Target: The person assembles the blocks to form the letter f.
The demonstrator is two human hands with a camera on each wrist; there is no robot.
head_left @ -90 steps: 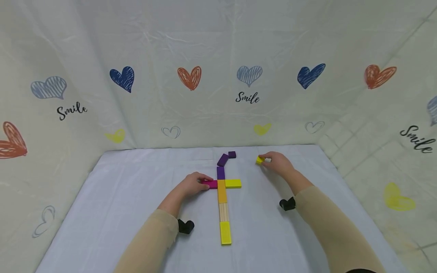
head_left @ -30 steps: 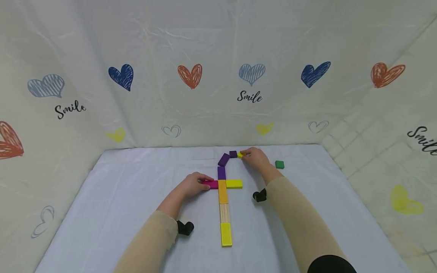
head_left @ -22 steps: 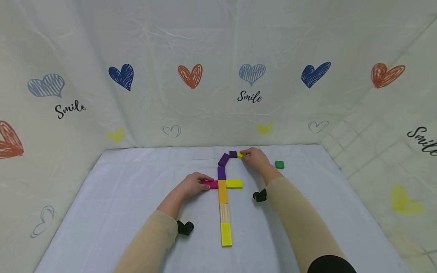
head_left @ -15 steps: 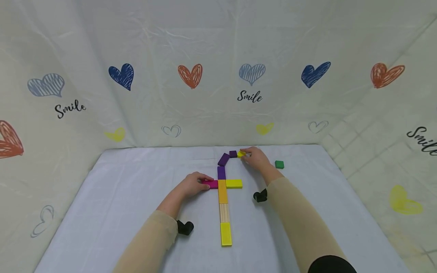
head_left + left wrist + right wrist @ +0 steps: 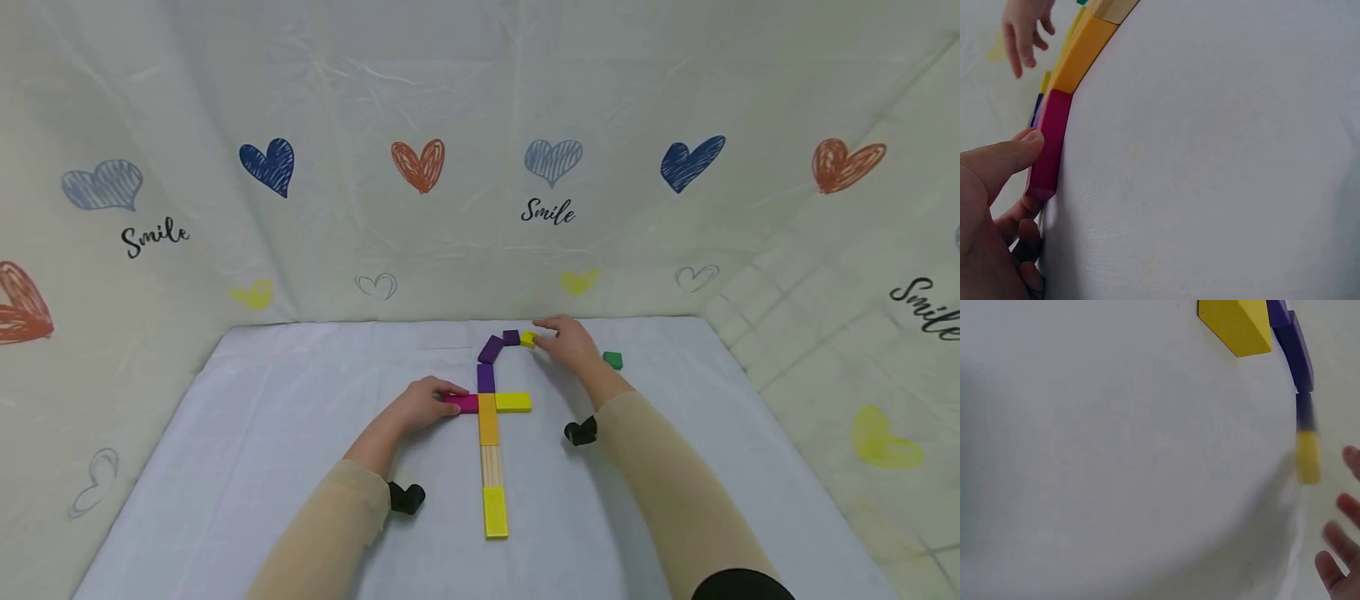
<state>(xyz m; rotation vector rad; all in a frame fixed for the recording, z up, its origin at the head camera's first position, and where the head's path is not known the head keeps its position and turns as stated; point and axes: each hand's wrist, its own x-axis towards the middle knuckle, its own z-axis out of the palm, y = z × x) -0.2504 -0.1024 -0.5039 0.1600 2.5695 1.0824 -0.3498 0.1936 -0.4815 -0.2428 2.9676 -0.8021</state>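
My left hand (image 5: 422,405) pinches the magenta block (image 5: 466,404), thumb on its near side and fingers round its outer end in the left wrist view. The block butts against an orange block (image 5: 488,419). My right hand (image 5: 573,343) is spread just right of a small yellow block (image 5: 527,339), holding nothing; the right wrist view shows its fingers apart from that block (image 5: 1308,457). The yellow block adjoins a small purple block (image 5: 511,337), followed by a slanted purple block (image 5: 491,349) and an upright-running purple block (image 5: 486,378) above the orange one.
A long yellow block (image 5: 513,403) extends right from the orange one. Below run a plain wooden block (image 5: 491,466) and another yellow block (image 5: 495,512). A green block (image 5: 612,360) lies right of my right hand on the white cloth (image 5: 300,358). A patterned curtain (image 5: 465,250) rises behind.
My right hand carried the small yellow block left to the small purple block, then its fingers spread and drew slightly back. The green block came into sight. My left hand stayed put.
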